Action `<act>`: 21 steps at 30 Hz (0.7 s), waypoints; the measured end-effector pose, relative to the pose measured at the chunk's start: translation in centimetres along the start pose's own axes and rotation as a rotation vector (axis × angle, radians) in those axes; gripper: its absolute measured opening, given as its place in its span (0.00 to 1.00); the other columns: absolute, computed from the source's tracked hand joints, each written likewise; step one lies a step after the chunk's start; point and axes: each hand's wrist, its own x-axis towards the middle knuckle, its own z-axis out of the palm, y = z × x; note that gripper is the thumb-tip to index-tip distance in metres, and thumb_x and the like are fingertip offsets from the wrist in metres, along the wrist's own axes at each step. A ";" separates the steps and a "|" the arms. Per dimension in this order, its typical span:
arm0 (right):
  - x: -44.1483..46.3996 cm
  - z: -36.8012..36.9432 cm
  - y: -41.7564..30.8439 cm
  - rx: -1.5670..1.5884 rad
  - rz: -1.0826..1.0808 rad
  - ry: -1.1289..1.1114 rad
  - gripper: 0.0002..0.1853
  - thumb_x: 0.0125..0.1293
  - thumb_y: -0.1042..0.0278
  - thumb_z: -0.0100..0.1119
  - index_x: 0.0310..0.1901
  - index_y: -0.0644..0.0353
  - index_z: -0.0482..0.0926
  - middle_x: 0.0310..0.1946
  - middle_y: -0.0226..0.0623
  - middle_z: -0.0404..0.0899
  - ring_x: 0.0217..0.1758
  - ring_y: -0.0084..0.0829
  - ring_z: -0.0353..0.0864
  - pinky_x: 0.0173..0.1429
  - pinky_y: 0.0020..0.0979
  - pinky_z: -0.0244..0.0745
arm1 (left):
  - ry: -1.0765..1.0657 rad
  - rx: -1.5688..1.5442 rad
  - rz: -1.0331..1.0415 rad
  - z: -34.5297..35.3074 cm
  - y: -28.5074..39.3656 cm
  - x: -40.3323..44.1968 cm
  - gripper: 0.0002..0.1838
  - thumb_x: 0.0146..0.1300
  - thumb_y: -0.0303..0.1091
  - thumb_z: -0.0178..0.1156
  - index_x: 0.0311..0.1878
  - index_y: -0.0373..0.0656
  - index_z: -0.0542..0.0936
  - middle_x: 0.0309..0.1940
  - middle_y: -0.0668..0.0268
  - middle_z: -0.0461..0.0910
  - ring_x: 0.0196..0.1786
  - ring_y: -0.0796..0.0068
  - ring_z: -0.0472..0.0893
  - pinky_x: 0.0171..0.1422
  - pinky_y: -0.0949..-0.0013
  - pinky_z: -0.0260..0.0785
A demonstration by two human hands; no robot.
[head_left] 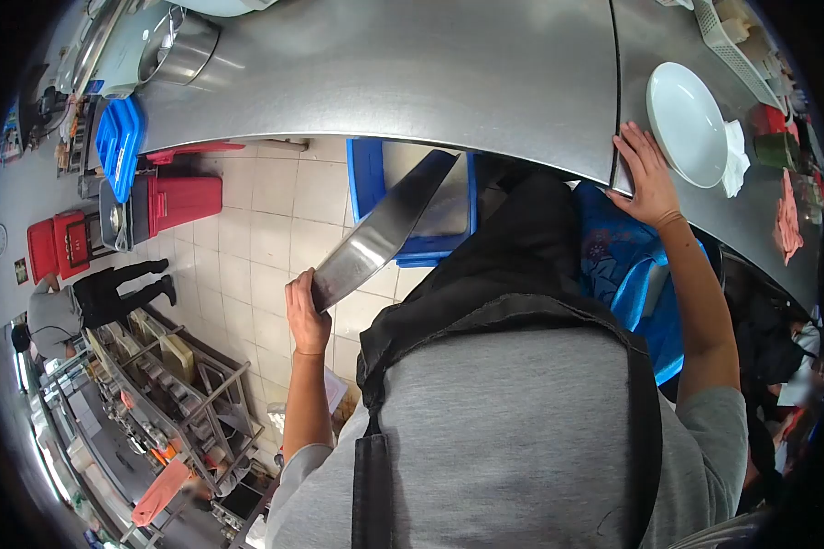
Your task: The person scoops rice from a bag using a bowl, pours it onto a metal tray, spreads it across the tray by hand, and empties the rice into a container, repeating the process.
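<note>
My left hand [306, 316] is closed on the near end of a long, shiny metal tray [375, 240]. The tray slants away from me, below the counter's edge, with its far end over a blue bin [366, 178]. Something pale shows inside that bin, but I cannot make out what. Resting at the edge of the steel counter [412, 69], my right hand [648, 174] has its fingers stretched out, holding nothing. Just beside those fingers lies a white oval plate [687, 119], with a crumpled white tissue [735, 160] at its right rim.
A metal pot [185, 50] and a blue lid [119, 142] are at the left end. Red bins [188, 206] stand on the tiled floor. A white basket [732, 50] sits at the upper right. A blue bag [613, 265] hangs by my right side. Another person [92, 302] stands far left near metal shelving [188, 384].
</note>
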 end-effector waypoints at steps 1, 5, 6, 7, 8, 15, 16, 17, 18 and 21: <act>0.0 0.0 0.0 -0.002 0.000 0.001 0.51 0.44 0.62 0.76 0.72 0.55 0.62 0.75 0.42 0.59 0.81 0.44 0.52 0.84 0.48 0.46 | -0.002 -0.008 0.008 0.3 -0.2 -0.3 0.33 0.49 0.08 0.52 0.63 0.36 0.72 0.48 0.51 0.79 0.51 0.46 0.77 0.57 0.52 0.72; -0.1 0.0 -0.1 -0.013 0.007 -0.002 0.50 0.45 0.62 0.76 0.72 0.55 0.62 0.75 0.42 0.58 0.81 0.44 0.52 0.84 0.48 0.46 | -0.023 -0.069 -0.044 0.7 -0.4 -0.1 0.35 0.47 0.07 0.51 0.63 0.36 0.72 0.50 0.50 0.78 0.53 0.47 0.75 0.60 0.51 0.70; -0.1 -0.1 -0.2 -0.021 0.013 -0.009 0.50 0.45 0.62 0.76 0.72 0.55 0.62 0.75 0.43 0.58 0.81 0.45 0.52 0.84 0.48 0.46 | -0.010 -0.064 -0.030 0.4 -0.2 0.0 0.33 0.48 0.07 0.51 0.62 0.36 0.72 0.49 0.51 0.78 0.53 0.47 0.75 0.60 0.53 0.70; 0.0 -0.1 -0.3 -0.027 0.017 -0.017 0.50 0.45 0.62 0.76 0.72 0.55 0.62 0.75 0.43 0.58 0.81 0.45 0.52 0.84 0.48 0.46 | 0.003 -0.057 -0.019 -0.4 0.0 0.0 0.32 0.49 0.07 0.51 0.61 0.36 0.73 0.49 0.51 0.78 0.52 0.47 0.76 0.60 0.54 0.70; 0.0 -0.1 -0.3 -0.029 0.013 -0.014 0.50 0.45 0.62 0.76 0.72 0.55 0.62 0.75 0.43 0.59 0.81 0.45 0.53 0.84 0.48 0.46 | 0.017 -0.047 -0.008 -0.9 0.1 -0.1 0.31 0.50 0.07 0.51 0.60 0.35 0.74 0.48 0.51 0.79 0.52 0.48 0.76 0.60 0.55 0.70; -0.3 0.2 0.1 0.024 0.001 0.014 0.51 0.43 0.62 0.76 0.72 0.58 0.63 0.74 0.47 0.59 0.81 0.48 0.53 0.83 0.50 0.47 | 0.097 -0.280 -0.311 -1.8 -2.8 -3.5 0.29 0.53 0.10 0.55 0.61 0.36 0.75 0.50 0.55 0.80 0.53 0.59 0.79 0.59 0.61 0.71; -0.3 0.1 0.2 0.023 -0.001 0.012 0.51 0.43 0.61 0.76 0.72 0.58 0.63 0.74 0.47 0.59 0.81 0.48 0.53 0.83 0.50 0.46 | 0.119 -0.369 -0.346 -2.5 -4.2 -3.4 0.30 0.53 0.09 0.54 0.62 0.36 0.74 0.55 0.59 0.78 0.57 0.63 0.77 0.61 0.63 0.70; -0.3 0.0 0.1 0.025 -0.003 0.006 0.51 0.43 0.61 0.76 0.72 0.58 0.63 0.75 0.47 0.59 0.81 0.48 0.52 0.83 0.50 0.46 | 0.135 -0.459 -0.384 -3.5 -5.9 -3.5 0.31 0.53 0.08 0.54 0.63 0.35 0.74 0.59 0.63 0.77 0.61 0.67 0.76 0.64 0.66 0.68; -0.2 -0.3 -0.1 0.013 0.011 -0.011 0.51 0.43 0.60 0.76 0.72 0.58 0.63 0.75 0.47 0.58 0.81 0.48 0.52 0.84 0.50 0.46 | 0.152 -0.601 -0.475 -5.0 -7.2 -3.6 0.32 0.52 0.08 0.53 0.64 0.35 0.74 0.59 0.63 0.77 0.62 0.67 0.76 0.64 0.66 0.68; -0.3 -0.5 -0.2 0.024 0.023 -0.015 0.51 0.43 0.59 0.76 0.71 0.58 0.63 0.74 0.46 0.59 0.81 0.47 0.52 0.83 0.50 0.46 | 0.273 -0.845 -0.659 -11.3 -7.8 -3.4 0.27 0.52 0.14 0.61 0.59 0.32 0.75 0.52 0.63 0.80 0.55 0.69 0.78 0.63 0.66 0.69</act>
